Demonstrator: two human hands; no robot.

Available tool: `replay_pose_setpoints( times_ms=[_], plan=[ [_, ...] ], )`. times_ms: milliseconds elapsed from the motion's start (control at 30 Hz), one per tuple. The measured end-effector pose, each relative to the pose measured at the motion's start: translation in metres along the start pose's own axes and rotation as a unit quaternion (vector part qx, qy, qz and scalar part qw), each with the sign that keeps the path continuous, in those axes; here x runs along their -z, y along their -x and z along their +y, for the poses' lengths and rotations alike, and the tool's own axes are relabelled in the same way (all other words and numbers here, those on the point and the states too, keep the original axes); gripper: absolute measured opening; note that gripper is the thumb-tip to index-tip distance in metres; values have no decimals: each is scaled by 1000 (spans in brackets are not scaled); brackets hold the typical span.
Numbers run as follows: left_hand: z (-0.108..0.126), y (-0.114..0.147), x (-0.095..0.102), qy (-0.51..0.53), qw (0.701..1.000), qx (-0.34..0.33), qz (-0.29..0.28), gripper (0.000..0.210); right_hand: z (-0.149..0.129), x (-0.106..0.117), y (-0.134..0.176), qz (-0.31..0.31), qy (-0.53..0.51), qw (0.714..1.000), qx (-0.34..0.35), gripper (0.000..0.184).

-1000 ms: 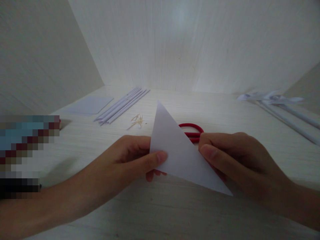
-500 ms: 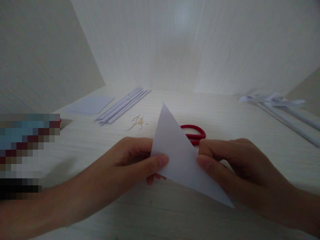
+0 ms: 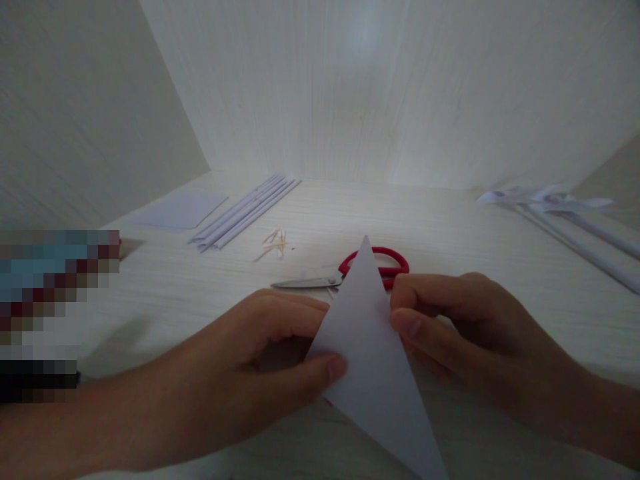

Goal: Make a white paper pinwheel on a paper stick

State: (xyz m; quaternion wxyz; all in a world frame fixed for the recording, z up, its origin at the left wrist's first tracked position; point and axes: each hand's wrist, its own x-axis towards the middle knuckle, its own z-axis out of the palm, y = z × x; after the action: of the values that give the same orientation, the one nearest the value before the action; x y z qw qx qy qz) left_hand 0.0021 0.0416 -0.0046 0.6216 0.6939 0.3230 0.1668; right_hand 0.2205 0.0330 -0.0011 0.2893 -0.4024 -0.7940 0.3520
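Observation:
A white sheet of paper folded into a triangle (image 3: 370, 373) is held up above the table, one corner pointing away from me. My left hand (image 3: 280, 360) grips its left edge, thumb on top and fingers underneath. At the right edge, my right hand (image 3: 450, 340) pinches the paper between thumb and bent forefinger. Behind the paper lie scissors with red handles (image 3: 397, 257); their metal blades point left and part of them is hidden by the paper.
Cotton swab pieces (image 3: 275, 243) lie beyond my left hand. Several rolled paper tubes (image 3: 245, 213) and flat paper (image 3: 183, 210) are at the back left. Paper pinwheels on tube sticks (image 3: 545, 199) lie at the back right. A pixelated object (image 3: 45, 280) stands at the left edge.
The paper triangle has turned clockwise and come nearer me, its tip shifting right. My left hand has moved right and toward me. The scissor blades now show.

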Motion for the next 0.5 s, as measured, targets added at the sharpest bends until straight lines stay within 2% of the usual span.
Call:
replay_pose_setpoints(
  times_ms=[267, 400, 500],
  plan=[
    [0, 1, -1, 16, 1000, 10, -1, 23, 0, -1, 1, -11, -9, 1000, -6, 31],
    [1, -1, 1, 19, 999, 32, 26, 18, 0, -1, 3, -5, -24, 1000, -10, 31],
    [3, -1, 1, 37, 998, 40, 42, 21, 0, 0, 1, -3, -29, 999, -17, 31]
  ],
)
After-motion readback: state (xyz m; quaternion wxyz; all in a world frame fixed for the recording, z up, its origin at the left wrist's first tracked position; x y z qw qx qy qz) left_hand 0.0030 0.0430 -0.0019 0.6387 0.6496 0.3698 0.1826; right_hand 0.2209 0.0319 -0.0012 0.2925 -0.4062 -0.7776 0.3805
